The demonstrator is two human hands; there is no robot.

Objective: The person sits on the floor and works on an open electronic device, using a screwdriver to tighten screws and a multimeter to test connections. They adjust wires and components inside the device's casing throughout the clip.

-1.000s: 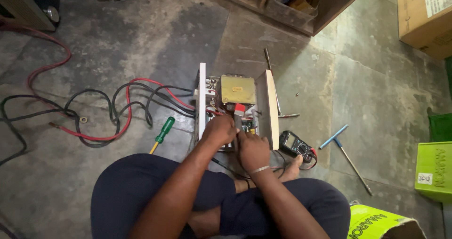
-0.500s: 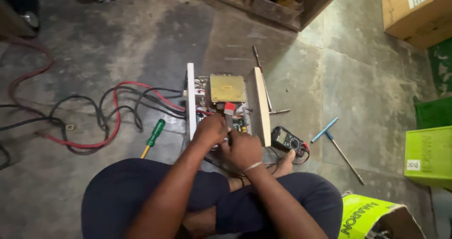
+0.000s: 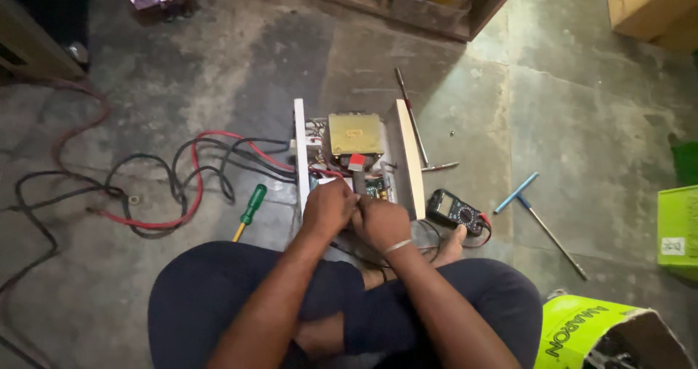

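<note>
An opened white-cased electrical unit (image 3: 408, 158) lies on the concrete floor in front of my crossed legs, with a yellowish transformer block (image 3: 354, 133) and wiring inside. My left hand (image 3: 327, 207) and my right hand (image 3: 383, 225) are pressed together over its near end, fingers curled. A grey tool with a red end (image 3: 357, 167) rises from between them, and both hands close around its lower part. What lies under the hands is hidden.
Red and black cables (image 3: 190, 187) trail left of the unit. A green-handled screwdriver (image 3: 250, 207) lies beside it. A black multimeter (image 3: 455, 210) sits to the right, then a blue T-handle tool (image 3: 534, 213) and a long rod (image 3: 411, 118). Green boxes (image 3: 678, 227) stand far right.
The view has drifted a little. My hands have stayed together at the near end of the unit, and the red-ended tool now stands clearly above them.
</note>
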